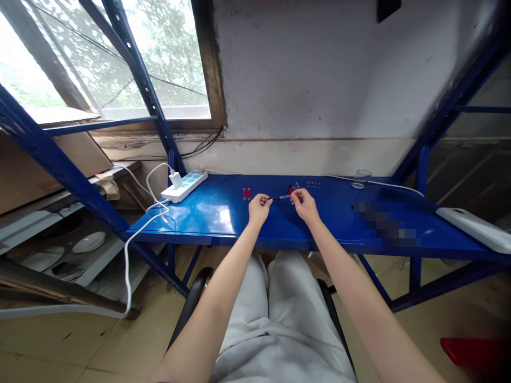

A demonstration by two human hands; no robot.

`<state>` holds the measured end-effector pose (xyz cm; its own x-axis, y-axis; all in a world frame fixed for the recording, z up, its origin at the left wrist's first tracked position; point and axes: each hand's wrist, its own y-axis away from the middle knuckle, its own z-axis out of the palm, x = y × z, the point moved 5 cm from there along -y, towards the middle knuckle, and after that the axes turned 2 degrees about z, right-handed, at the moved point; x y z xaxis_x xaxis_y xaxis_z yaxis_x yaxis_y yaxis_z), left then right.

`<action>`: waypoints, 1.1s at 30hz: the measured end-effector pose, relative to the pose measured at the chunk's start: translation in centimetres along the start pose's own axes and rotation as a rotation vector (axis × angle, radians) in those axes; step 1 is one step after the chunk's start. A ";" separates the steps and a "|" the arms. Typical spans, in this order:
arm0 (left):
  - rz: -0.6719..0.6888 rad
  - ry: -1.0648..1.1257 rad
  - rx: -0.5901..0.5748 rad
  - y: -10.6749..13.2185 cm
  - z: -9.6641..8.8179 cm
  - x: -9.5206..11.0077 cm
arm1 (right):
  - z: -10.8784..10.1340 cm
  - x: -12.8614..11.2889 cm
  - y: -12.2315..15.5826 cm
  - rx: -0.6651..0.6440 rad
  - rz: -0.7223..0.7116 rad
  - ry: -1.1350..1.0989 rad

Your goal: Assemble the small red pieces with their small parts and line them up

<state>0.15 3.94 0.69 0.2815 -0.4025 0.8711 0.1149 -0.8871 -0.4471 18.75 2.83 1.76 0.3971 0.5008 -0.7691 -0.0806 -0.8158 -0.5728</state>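
Over the blue table (199, 213), a slim pen-like rod (282, 197) runs level between my two hands. Its left part is black and its right part is clear or pale; its exact kind is too small to make out. My left hand (259, 208) pinches the dark end, and the fingers of my right hand (305, 204) are closed on the pale end. Two small red pieces with pale ends (246, 194) lie side by side left of my left hand. Another red piece (289, 190) shows just behind my right hand, with small clear bits (296, 185) beside it.
Several tiny metal-looking parts (313, 184) lie farther back. A white power strip (186, 186) with a plugged-in cable is at the left, a clear glass (361, 179) at the back right. A white flat device (475, 229) sits at the right edge. Blue frame posts (423, 170) flank the table.
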 end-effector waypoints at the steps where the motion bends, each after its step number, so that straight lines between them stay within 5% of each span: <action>1: -0.004 0.002 -0.002 0.0 0.0 -0.1 | 0.0 0.2 -0.1 0.001 0.010 -0.019; 11: -0.054 0.265 -0.318 0.7 1.9 0.6 | 0.1 0.6 -0.2 -0.002 0.112 -0.153; 22: 0.002 0.164 -0.257 1.0 1.5 1.5 | 0.2 0.1 0.1 -0.047 0.077 -0.016; 33: -0.035 0.159 -0.280 1.1 1.8 1.4 | 1.0 -0.7 0.7 -0.106 -0.132 0.479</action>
<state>2.33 2.81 1.02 0.1273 -0.3812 0.9157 -0.1510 -0.9199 -0.3620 17.50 2.18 1.60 0.7745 0.4328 -0.4613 0.0818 -0.7916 -0.6055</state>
